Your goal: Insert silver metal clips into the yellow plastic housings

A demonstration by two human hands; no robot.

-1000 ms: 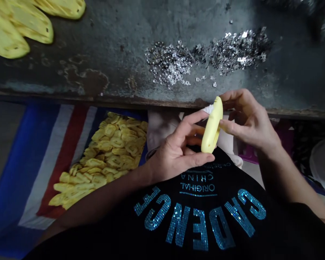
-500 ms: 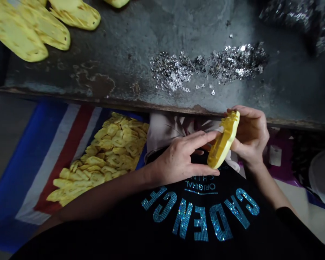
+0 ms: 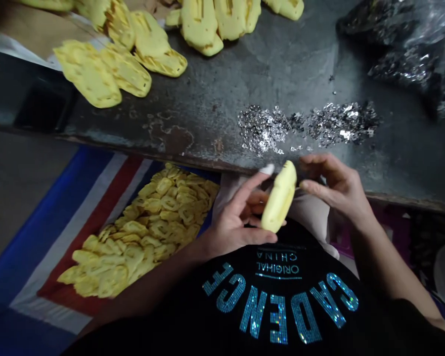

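My left hand [image 3: 237, 217] grips a yellow plastic shell [image 3: 280, 198] by its lower end, thumb below and fingers behind. The shell stands tilted, its smooth outer side showing. Something white [image 3: 267, 169] covers my left index fingertip, which is raised off the shell. Just right of the shell, my right hand [image 3: 333, 188] is open with thumb and fingers apart, and no object shows between them. Beyond both hands, small shiny metal clips [image 3: 267, 128] lie heaped on the dark table [image 3: 207, 109], with a second heap [image 3: 343, 123] beside them.
More yellow shells [image 3: 92, 74] lie at the table's far left, others [image 3: 200, 24] at the back. Plastic bags of metal parts [image 3: 404, 64] sit back right. Below the table edge, left, a striped sack [image 3: 92, 227] borders a pile of yellow pieces [image 3: 144, 222].
My right hand has come off the shell and sits apart from it. The shell has turned from its hollow ribbed side to its smooth side in my left hand. The view has shifted left.
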